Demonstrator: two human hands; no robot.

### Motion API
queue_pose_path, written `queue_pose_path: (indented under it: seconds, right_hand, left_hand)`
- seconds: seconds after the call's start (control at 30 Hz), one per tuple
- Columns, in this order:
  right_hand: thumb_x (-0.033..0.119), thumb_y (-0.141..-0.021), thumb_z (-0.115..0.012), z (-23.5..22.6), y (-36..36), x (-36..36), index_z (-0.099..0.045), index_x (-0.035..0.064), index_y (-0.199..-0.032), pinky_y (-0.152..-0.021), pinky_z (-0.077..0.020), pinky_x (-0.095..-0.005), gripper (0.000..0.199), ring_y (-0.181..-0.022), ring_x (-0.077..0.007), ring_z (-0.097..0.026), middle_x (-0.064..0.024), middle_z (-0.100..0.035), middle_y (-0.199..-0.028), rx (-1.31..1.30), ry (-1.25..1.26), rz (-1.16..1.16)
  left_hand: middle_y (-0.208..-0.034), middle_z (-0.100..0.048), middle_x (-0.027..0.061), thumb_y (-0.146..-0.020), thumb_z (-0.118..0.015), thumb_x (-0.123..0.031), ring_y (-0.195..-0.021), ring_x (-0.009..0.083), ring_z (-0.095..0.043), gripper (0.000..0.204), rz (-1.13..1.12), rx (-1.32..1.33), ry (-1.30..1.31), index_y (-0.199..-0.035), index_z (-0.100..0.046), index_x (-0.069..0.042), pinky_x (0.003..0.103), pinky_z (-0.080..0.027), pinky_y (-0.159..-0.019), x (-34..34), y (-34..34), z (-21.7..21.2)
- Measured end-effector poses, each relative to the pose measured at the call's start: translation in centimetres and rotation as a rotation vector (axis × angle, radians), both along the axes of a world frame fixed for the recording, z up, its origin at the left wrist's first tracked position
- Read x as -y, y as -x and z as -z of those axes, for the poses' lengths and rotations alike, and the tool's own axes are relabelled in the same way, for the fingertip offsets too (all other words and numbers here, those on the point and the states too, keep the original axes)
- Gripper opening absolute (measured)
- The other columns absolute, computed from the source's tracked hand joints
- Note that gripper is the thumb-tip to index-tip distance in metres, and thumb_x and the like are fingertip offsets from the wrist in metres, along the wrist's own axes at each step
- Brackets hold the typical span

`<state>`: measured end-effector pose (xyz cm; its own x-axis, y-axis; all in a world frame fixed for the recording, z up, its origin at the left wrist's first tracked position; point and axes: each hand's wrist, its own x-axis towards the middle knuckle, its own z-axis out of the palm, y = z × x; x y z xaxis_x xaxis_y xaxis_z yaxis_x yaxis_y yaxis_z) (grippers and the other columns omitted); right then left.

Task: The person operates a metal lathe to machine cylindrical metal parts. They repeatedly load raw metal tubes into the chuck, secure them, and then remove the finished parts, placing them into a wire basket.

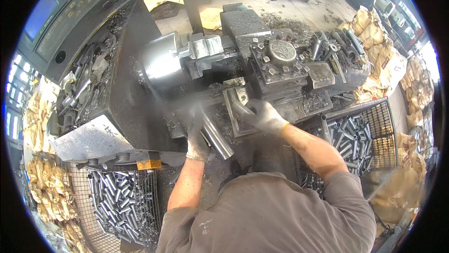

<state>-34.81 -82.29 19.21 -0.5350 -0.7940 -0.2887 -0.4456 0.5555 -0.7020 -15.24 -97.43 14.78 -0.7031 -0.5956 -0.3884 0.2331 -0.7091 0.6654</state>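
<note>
Head view: I see my left hand [198, 137] grasping a steel tube [217, 137], its long axis running from 11 to 5 o'clock; my right hand [264, 115] clenches a lever [243, 108] at 2 o'clock from it

Both my forearms bare, entering from lower edge, reaching up and forward. My left hand [198, 138] gloved, grey-white knit, wrist straight, fingers curled shut around metal tube [216, 137], knuckles up. Left forearm near vertical, elbow close to torso. My right hand [264, 116] gloved too, fingers wrapped around curved lever handle [242, 108], wrist slightly bent inward. Right forearm angles from lower right toward centre, elbow bent, upper arm in grey sleeve. Hands near each other, not touching.
</note>
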Motion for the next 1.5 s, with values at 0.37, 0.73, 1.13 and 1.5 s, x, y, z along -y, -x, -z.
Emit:
queue_pose_path:
  seconds: [0.37, 0.73, 1.13, 1.5]
  right_hand:
    - [0.032, -0.075, -0.086, -12.8, 3.7, 6.1, -0.054, -0.0005, -0.143, -0.091, -0.0636, -0.0431, 0.083, -0.103, -0.0367, -0.077, -0.0253, -0.076, -0.113, -0.054, 0.425, -0.24]
    - [0.031, -0.067, -0.09, -10.1, 23.6, 17.1, -0.076, 0.0097, -0.108, -0.078, -0.0625, -0.0435, 0.049, -0.09, -0.0331, -0.078, -0.0165, -0.078, -0.096, -0.952, -0.34, -0.725]
    - [0.039, -0.07, -0.086, -8.4, 23.4, 19.8, -0.081, 0.0042, -0.103, -0.08, -0.0605, -0.0451, 0.048, -0.091, -0.0329, -0.078, -0.0201, -0.08, -0.098, -0.312, -0.083, -0.737]
    - [0.026, -0.074, -0.08, -8.0, 20.0, 22.2, -0.043, 0.0033, -0.161, -0.098, -0.059, -0.0408, 0.098, -0.119, -0.0335, -0.073, -0.0259, -0.07, -0.137, -0.285, -0.159, -0.637]
  left_hand:
    - [-0.157, -0.052, 0.023, -0.082, -0.086, -0.037, -0.147, 0.0354, -0.049, 0.098, 0.165, 0.059, 0.999, -0.16, -0.039, 0.001, 0.049, -0.035, -0.125, 6.3, 6.7, -12.5]
    - [-0.147, -0.059, 0.0214, -0.066, -0.092, -0.023, -0.135, 0.0433, -0.057, 0.091, 0.311, 1.124, 2.061, -0.147, -0.054, -0.005, 0.047, -0.048, -0.116, 22.2, 15.5, -15.4]
    - [-0.104, -0.076, 0.0084, -0.106, -0.066, -0.022, -0.094, 0.0206, -0.073, 0.025, -0.566, 0.523, 0.241, -0.119, -0.071, -0.002, 0.035, -0.059, -0.088, 0.3, -6.3, 8.9]
    - [-0.076, -0.057, -0.0046, -0.108, -0.048, -0.052, -0.066, 0.0146, -0.053, 0.042, -0.697, 0.007, -0.233, -0.088, -0.059, -0.017, 0.035, -0.043, -0.061, 3.1, -25.5, 10.1]
